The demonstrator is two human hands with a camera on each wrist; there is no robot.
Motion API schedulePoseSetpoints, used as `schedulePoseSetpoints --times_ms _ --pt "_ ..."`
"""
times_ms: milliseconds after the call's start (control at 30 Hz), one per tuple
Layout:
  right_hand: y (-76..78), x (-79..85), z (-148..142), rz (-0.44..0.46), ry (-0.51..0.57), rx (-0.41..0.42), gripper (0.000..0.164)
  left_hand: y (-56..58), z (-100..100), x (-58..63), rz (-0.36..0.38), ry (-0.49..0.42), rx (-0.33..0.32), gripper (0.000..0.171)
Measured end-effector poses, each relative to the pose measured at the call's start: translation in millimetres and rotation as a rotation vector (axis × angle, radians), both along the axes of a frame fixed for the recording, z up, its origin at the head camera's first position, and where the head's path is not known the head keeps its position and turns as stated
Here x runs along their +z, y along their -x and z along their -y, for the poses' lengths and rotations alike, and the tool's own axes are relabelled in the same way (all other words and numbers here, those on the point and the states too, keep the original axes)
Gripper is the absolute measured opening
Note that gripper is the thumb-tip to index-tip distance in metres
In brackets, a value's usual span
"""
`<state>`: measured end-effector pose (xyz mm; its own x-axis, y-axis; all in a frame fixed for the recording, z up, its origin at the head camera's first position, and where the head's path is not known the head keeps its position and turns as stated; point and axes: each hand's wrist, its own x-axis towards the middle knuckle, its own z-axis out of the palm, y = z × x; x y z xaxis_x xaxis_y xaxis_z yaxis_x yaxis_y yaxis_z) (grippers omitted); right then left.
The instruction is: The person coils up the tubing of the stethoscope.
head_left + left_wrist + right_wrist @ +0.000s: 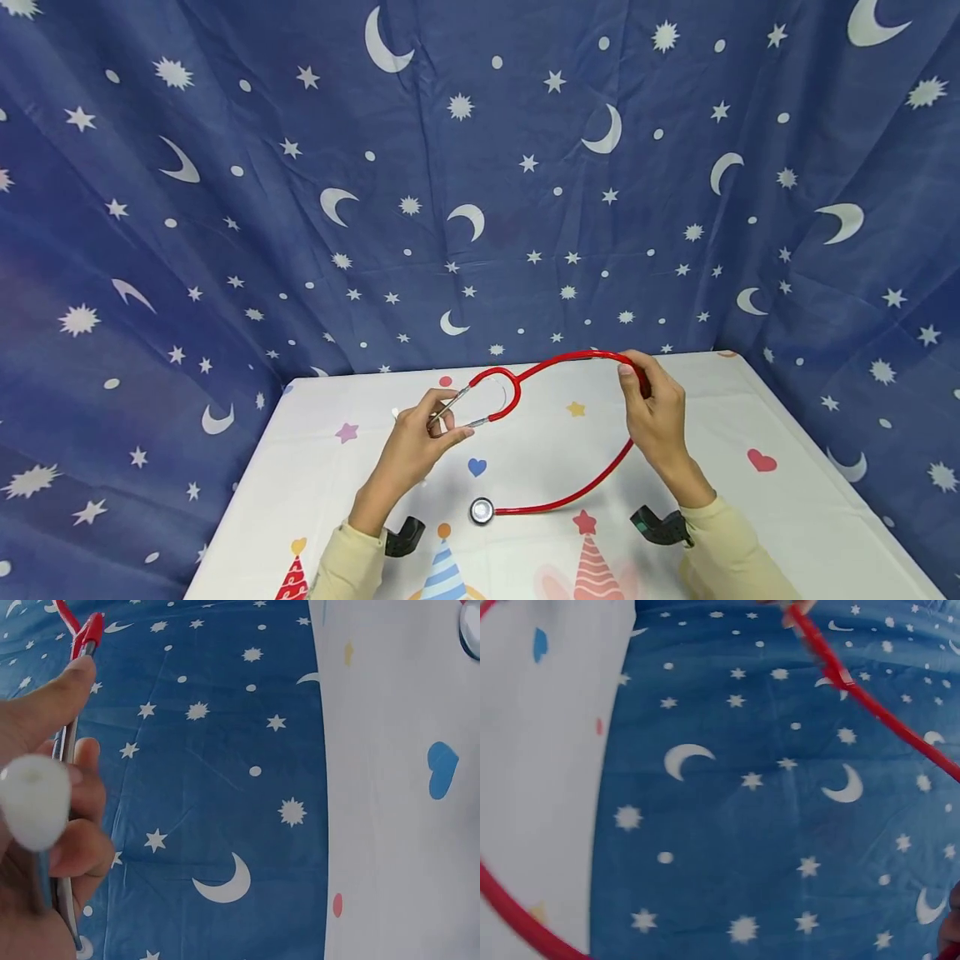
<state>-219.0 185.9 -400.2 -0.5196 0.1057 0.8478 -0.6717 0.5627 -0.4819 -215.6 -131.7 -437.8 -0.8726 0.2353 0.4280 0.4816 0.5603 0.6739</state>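
A red stethoscope (566,357) is stretched between my two hands above the table. My left hand (412,442) grips its metal ear tubes (480,422), thumb and fingers curled about them. Close to the camera in the left wrist view is a white ear tip (34,801), blurred. My right hand (663,417) holds the red tubing around its middle, where it bends. From there the tube curves down and back left to the round silver chest piece (482,511), low over the cloth. In the right wrist view, red tubing (900,729) crosses the upper right, and fingers (951,926) barely show.
A white tablecloth (360,492) printed with hearts, stars and party hats covers the table. Behind and on both sides hangs a blue curtain (420,150) with white moons and stars. A black wrist mount (405,537) sits at each sleeve.
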Motion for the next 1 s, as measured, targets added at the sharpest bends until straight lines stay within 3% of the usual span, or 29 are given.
schedulePoseSetpoints --times_ms 100,233,533,1000 --pt "6.1 5.8 -4 -0.134 -0.033 0.006 0.016 0.1 -4 -2.4 -0.011 0.052 -0.034 0.051" --pt "12.4 11.9 -5 -0.210 -0.059 0.043 0.020 -1.6 -9 -3.8 -0.019 0.090 -0.062 0.054" --pt "18.8 23.2 7 -0.231 -0.142 0.118 0.029 -6.8 -22 -3.4 0.036 0.149 -0.173 0.051" --pt "29.4 20.1 13 -0.174 -0.197 0.192 0.025 -15.2 -29 -5.4 -0.043 0.092 -0.262 0.048"
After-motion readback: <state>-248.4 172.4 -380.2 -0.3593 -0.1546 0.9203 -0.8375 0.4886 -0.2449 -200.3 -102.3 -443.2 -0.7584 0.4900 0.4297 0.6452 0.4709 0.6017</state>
